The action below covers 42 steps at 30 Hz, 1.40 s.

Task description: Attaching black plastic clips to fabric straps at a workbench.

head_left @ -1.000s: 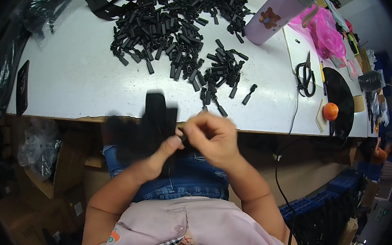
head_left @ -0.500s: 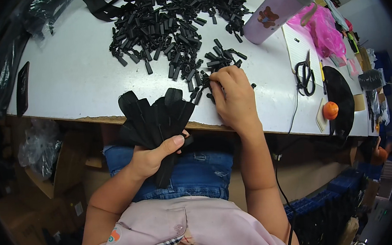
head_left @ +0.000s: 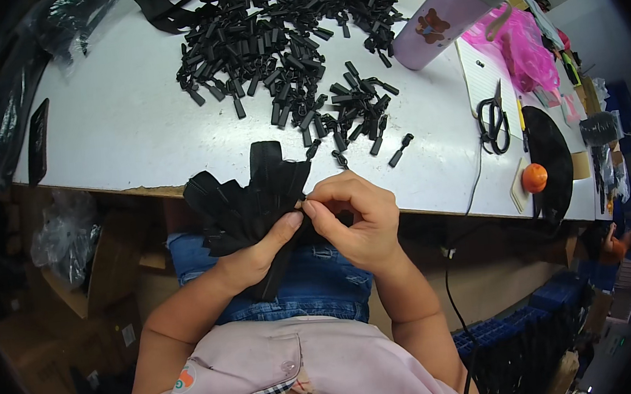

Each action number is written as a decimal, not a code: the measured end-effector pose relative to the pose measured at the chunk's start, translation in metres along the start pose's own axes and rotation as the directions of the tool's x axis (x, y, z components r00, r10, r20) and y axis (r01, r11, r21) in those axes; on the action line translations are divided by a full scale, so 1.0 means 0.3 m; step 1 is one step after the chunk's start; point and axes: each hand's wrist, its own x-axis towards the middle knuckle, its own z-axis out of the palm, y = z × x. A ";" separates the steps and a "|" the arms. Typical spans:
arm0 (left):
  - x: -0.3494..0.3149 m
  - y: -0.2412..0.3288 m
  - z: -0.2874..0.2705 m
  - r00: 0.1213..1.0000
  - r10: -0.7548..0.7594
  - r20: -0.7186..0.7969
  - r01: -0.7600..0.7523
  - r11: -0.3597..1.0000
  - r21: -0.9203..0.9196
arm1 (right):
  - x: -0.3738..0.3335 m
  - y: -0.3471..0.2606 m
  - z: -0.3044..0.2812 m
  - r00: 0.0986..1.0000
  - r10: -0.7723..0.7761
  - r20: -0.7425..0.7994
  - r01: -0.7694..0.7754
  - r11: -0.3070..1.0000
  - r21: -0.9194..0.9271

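Note:
A fanned bundle of black zipper strips (head_left: pixel 244 204) is gripped in my left hand (head_left: pixel 257 259), thumb on top, its lower ends hanging over my lap. My right hand (head_left: pixel 359 219) is closed in a pinch against the bundle's right edge, fingertips meeting my left thumb. A small dark piece, seemingly a zipper slider, shows partly under the right fingers; most of it is hidden. Beyond my hands lies a big heap of black zipper sliders with long pulls (head_left: pixel 248 51). A smaller cluster of sliders (head_left: pixel 360 105) sits nearer, and a single slider (head_left: pixel 401 150) lies apart on its right.
The white table (head_left: pixel 103 126) ends just beyond my lap. On its right stand a lilac bottle (head_left: pixel 439 22), black scissors (head_left: pixel 492 123) on a notepad, an orange round thing (head_left: pixel 534 177) and pink plastic (head_left: pixel 518 52). A phone (head_left: pixel 38 140) lies at the left edge.
My right hand has come back from the small slider cluster to the zipper strips, and its fingers now pinch at their right edge. The bundle has tilted slightly in my left hand.

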 end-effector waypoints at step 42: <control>0.010 0.004 -0.023 1.000 -0.004 -0.010 0.003 0.994 -0.112 | -0.013 0.022 -0.015 0.729 0.495 0.473 -0.680 0.444 0.584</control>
